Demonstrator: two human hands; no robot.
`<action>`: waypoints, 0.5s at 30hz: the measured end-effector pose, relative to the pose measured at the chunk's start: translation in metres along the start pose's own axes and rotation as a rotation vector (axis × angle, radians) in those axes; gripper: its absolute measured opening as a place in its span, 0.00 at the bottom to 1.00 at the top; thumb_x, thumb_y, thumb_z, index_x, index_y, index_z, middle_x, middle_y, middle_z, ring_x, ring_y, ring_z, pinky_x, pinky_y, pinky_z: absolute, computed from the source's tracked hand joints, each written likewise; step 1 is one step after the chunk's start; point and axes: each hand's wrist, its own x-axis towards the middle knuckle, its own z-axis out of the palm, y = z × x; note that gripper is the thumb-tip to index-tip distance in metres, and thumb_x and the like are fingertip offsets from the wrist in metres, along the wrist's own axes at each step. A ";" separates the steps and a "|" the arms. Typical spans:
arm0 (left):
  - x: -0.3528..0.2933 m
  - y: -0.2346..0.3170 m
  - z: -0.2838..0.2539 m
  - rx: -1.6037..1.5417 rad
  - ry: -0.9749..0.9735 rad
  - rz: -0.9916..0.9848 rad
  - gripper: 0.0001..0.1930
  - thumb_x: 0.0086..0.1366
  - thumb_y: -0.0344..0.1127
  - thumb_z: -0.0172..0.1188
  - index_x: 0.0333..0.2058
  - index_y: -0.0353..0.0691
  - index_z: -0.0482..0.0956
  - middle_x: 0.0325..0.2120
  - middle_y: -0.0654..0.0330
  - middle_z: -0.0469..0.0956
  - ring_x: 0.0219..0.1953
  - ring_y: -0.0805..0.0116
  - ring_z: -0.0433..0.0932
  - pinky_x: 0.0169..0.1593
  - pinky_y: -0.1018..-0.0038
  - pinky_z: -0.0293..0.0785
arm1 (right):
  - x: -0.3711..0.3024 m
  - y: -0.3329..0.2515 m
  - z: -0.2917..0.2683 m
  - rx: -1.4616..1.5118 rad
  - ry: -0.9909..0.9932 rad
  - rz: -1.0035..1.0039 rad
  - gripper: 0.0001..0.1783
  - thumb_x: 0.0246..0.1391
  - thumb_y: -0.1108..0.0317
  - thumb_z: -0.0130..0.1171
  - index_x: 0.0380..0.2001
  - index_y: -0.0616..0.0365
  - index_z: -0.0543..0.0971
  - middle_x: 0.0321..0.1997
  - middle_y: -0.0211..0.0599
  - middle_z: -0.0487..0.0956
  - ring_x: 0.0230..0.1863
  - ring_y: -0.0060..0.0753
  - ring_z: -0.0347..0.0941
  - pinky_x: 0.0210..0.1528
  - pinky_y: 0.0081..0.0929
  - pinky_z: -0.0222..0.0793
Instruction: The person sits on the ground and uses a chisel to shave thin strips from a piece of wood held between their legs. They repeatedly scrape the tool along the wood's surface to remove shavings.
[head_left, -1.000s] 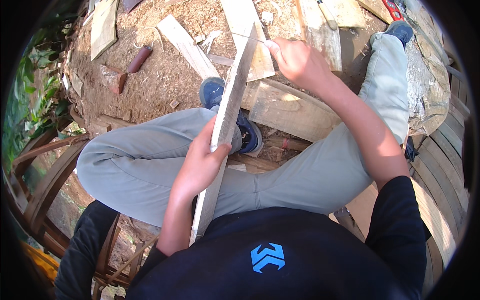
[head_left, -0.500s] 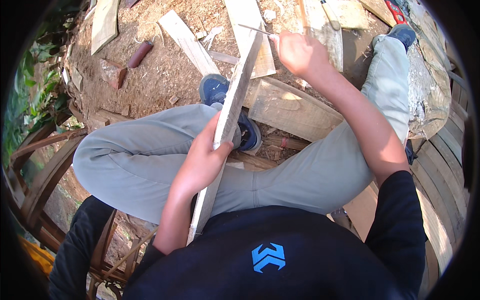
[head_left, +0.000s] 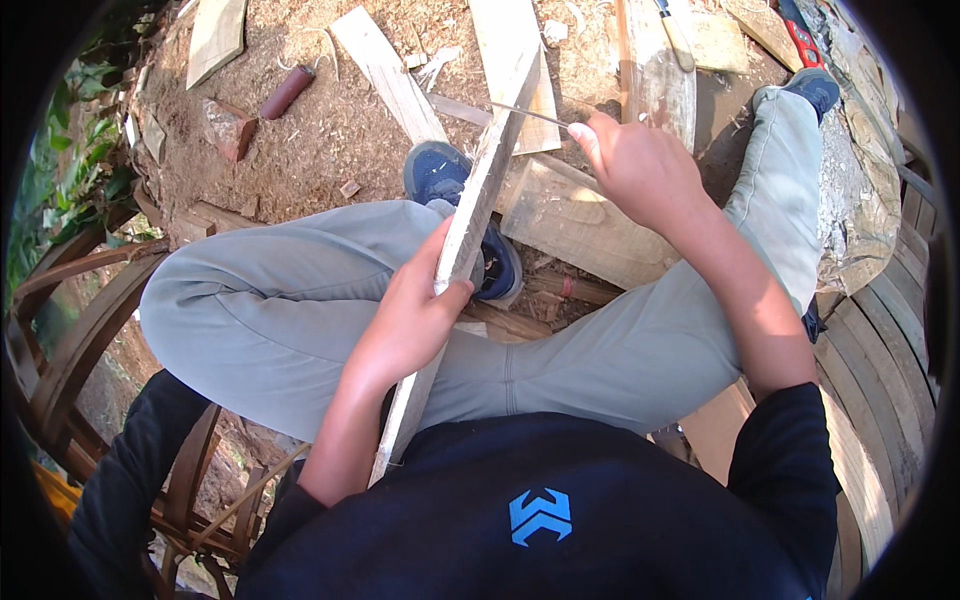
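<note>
A long, pale wooden batten (head_left: 468, 225) slants from my body up and away between my legs. My left hand (head_left: 418, 310) is closed around its middle, thumb on the near face. Farther up, a thin, straight metal tool (head_left: 532, 112) lies across the batten near its far end. My right hand (head_left: 640, 165) grips that tool at its right end, fingers wrapped round it. The grip hides the handle, so whether it is a knife or a file cannot be told.
Planks (head_left: 590, 218) and offcuts lie on the shaving-strewn ground ahead. A maroon cylinder (head_left: 287, 92) and a broken brick (head_left: 230, 130) are at far left. A wooden-handled tool (head_left: 677, 42) rests on a board at far right, near a red-handled tool (head_left: 802, 42). Curved wooden slats flank both sides.
My right hand has drawn the metal tool down along the batten, nearer to me and a little rightward. My left hand keeps its hold at about the same spot.
</note>
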 end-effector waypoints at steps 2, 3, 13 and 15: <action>0.000 -0.001 -0.001 -0.011 -0.006 -0.030 0.30 0.65 0.25 0.55 0.66 0.32 0.64 0.57 0.53 0.75 0.60 0.66 0.70 0.66 0.70 0.61 | -0.001 -0.004 0.006 -0.047 0.063 -0.024 0.24 0.70 0.51 0.48 0.26 0.59 0.75 0.16 0.44 0.77 0.18 0.48 0.78 0.19 0.41 0.72; 0.001 -0.001 -0.002 -0.012 0.000 -0.035 0.30 0.65 0.25 0.55 0.66 0.32 0.64 0.57 0.53 0.75 0.60 0.66 0.71 0.65 0.70 0.62 | -0.001 -0.007 0.010 -0.064 0.098 -0.035 0.24 0.69 0.52 0.49 0.25 0.59 0.75 0.14 0.42 0.76 0.17 0.45 0.78 0.17 0.39 0.71; 0.002 -0.005 -0.001 -0.009 0.026 -0.065 0.29 0.65 0.25 0.56 0.65 0.32 0.66 0.54 0.53 0.77 0.56 0.67 0.73 0.61 0.72 0.66 | 0.027 -0.005 0.046 -0.200 0.683 -0.401 0.19 0.65 0.56 0.57 0.22 0.54 0.74 0.12 0.33 0.73 0.15 0.31 0.75 0.17 0.27 0.70; 0.001 -0.005 -0.002 0.000 0.030 -0.083 0.28 0.65 0.25 0.56 0.65 0.32 0.66 0.53 0.53 0.77 0.56 0.67 0.73 0.61 0.72 0.66 | 0.028 -0.011 0.044 -0.133 0.481 -0.296 0.19 0.67 0.55 0.55 0.26 0.56 0.75 0.16 0.36 0.76 0.19 0.34 0.78 0.21 0.30 0.73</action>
